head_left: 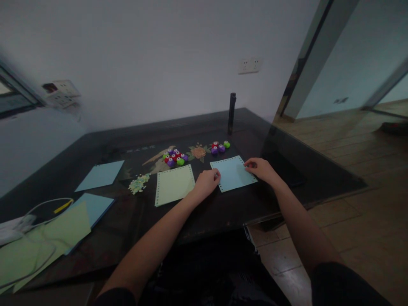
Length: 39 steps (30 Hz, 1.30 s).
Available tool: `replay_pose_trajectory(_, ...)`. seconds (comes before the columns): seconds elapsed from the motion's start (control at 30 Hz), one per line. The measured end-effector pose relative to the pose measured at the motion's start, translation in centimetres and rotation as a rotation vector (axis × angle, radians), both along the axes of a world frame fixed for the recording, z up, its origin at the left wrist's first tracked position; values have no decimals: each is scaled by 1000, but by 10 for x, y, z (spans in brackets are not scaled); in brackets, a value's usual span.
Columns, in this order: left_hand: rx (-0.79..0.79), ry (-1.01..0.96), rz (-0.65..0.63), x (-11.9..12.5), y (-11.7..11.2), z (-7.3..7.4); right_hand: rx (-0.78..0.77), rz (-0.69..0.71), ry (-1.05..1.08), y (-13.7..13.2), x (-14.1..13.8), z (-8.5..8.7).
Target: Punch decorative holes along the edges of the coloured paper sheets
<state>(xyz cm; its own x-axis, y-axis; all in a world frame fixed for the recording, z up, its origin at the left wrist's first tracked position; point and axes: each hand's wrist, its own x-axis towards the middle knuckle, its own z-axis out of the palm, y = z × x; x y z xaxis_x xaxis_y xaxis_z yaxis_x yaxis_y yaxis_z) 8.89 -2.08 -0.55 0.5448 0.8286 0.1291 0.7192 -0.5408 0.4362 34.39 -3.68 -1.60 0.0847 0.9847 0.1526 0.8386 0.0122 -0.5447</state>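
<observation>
A light blue sheet of paper (pixel 232 174), with small holes punched along its edges, lies on the dark table in front of me. My left hand (pixel 206 182) is closed at its left edge, fingers curled in a pinch. On the opposite side, my right hand (pixel 260 169) pinches the right edge between thumb and fingers. Just left of my left hand is a pale green sheet stack (pixel 174 185), also with punched edges. Several small red, purple and green round toy-like pieces (pixel 219 147) sit behind the blue sheet.
More coloured round pieces (pixel 174 157) cluster behind the green sheets, near a pile of paper bits (pixel 139 184). A black upright cylinder (pixel 231 114) stands at the back. Plain blue paper (pixel 100 175), green paper (pixel 47 238) and a white cable (pixel 47 202) lie left.
</observation>
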Motion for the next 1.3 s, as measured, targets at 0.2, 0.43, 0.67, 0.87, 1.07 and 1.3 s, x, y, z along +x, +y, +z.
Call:
replay_pose_trajectory(0.2, 10, 49, -4, 0, -2, 1, 21, -12, 8, 0, 1, 0)
replay_pose_trajectory(0.43, 12, 68, -9, -1, -5, 6, 39, -29, 9, 0, -1, 2)
replay_pose_trajectory(0.67, 95, -8, -101, -16, -15, 33, 110, -46, 46, 0, -6, 5)
replay_pose_trajectory(0.87, 123, -46, -25, -82, 4, 37, 189, -66, 132, -3, -22, 21)
replay_pose_trajectory(1.07, 165, -54, 187, -161, 33, 22, 274, 103, 188, -4, -86, 58)
replay_pose_trajectory(1.3, 188, -1, 248, -188, 44, 7, 183, 435, -55, 38, -187, 66)
